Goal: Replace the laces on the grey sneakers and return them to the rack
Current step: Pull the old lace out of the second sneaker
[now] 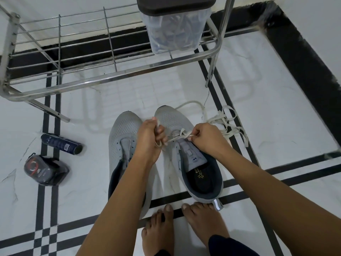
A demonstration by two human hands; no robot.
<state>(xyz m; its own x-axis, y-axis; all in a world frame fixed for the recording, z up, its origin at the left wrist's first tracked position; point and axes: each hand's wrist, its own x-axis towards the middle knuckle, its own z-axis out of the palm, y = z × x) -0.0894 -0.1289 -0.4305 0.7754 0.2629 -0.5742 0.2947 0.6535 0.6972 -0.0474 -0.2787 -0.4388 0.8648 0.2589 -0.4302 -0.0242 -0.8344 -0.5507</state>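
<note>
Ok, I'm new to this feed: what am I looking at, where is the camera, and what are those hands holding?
There is no machine here. This is one picture from a camera worn on a person's head, looking down at a tiled floor. The left hand grips a cream lace and the right hand pinches it, over the front of one grey sneaker. The second sneaker stands beside it and shows no lace. Loose laces lie on the floor nearby. A steel rack carries a clear box with a dark lid. A dark can and a wrapped pack lie to the left. The bare feet are the person's own.
</note>
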